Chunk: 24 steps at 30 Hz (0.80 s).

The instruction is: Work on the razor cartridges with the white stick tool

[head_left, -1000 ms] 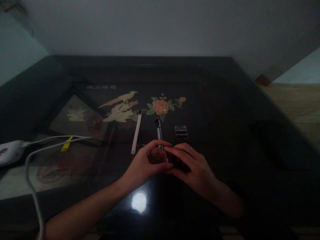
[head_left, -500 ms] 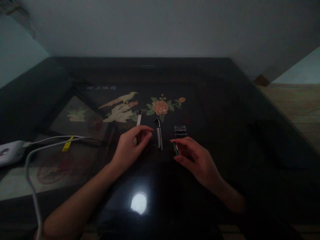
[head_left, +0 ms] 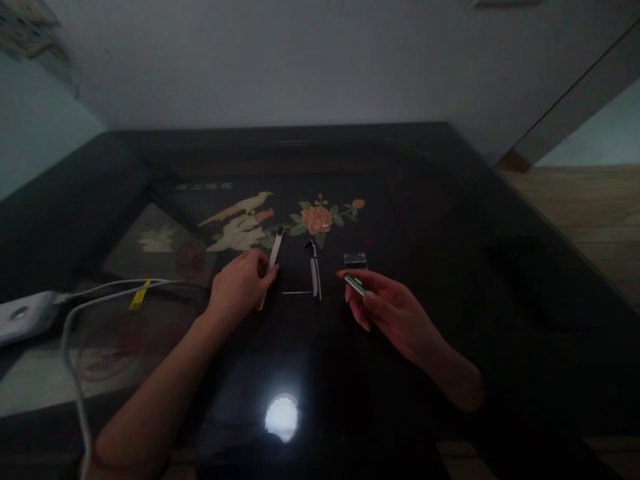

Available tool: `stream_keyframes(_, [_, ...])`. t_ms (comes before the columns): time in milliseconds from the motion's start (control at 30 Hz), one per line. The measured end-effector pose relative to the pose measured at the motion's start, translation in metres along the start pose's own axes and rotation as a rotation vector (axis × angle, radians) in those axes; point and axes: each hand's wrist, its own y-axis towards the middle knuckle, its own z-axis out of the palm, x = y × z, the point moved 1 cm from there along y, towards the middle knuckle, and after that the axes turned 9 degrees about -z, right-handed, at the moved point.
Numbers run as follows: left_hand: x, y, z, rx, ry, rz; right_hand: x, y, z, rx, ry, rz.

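On a dark tabletop [head_left: 450, 220], the left hand [head_left: 237, 288] is closing its grip on a white stick [head_left: 271, 264]; the right hand [head_left: 387, 308] is pinching a small green-edged piece [head_left: 355, 285].

The scene was dimly lit and underexposed, so that detail was lost in the dark table [head_left: 450, 200]. A bright round glare spot [head_left: 282, 417] from an overhead light was reflected on the glossy surface. The wall [head_left: 300, 60] was seen grainy and grey. Straight edges were bent by wide-angle distortion near the corners.
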Motion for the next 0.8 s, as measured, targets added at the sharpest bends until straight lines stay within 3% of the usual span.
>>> stream_keyframes(200, [0.004, 0.004, -0.001, -0.019, -0.069, 0.035, 0.003, 0.001, 0.000, 0.001, 0.067, 0.012])
stream_keyframes(300, [0.002, 0.001, -0.004, -0.005, -0.324, 0.033, 0.003, 0.001, 0.000, -0.001, 0.089, 0.010])
stream_keyframes(400, [-0.010, -0.010, -0.008, 0.096, -0.613, 0.116, 0.003, 0.002, -0.002, -0.015, 0.101, 0.011])
stream_keyframes(567, [-0.035, -0.040, -0.009, 0.468, -0.975, 0.191, 0.002, 0.004, -0.004, -0.061, 0.109, -0.015])
stream_keyframes(800, [-0.049, -0.072, 0.003, 0.877, -1.267, 0.079, 0.006, 0.004, -0.004, -0.129, 0.153, -0.042])
